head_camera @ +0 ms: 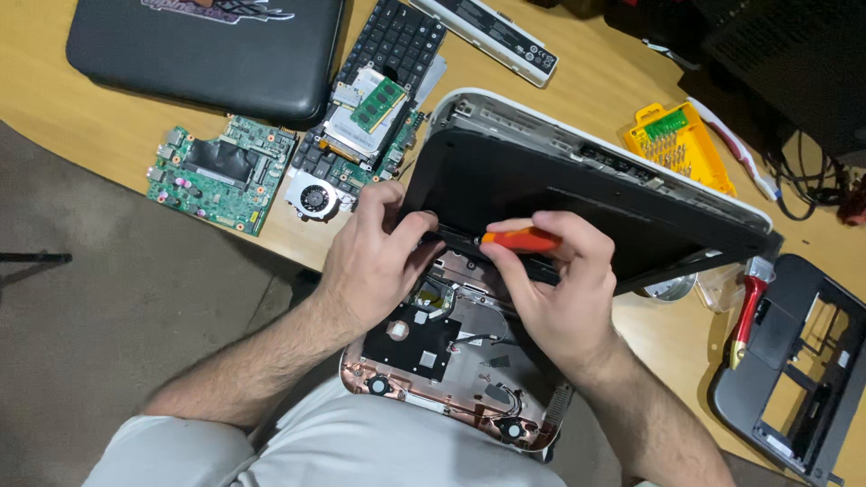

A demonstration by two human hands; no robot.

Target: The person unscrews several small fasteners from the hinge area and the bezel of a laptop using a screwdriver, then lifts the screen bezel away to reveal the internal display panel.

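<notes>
An opened laptop rests against my lap and the table edge, its bare base (433,361) showing brackets, wires and small speakers, and its black screen lid (559,194) raised behind. My left hand (374,257) grips the hinge area at the lid's lower left corner. My right hand (555,284) holds an orange-handled screwdriver (523,240) whose tip points left toward that hinge, close to my left fingers.
On the wooden table lie a green circuit board (216,171), a board with a fan and memory stick (356,144) on a keyboard, a black laptop (207,50), a white battery (496,36), a yellow bit case (677,144), a red-handled tool (747,311) and a black plastic frame (798,370).
</notes>
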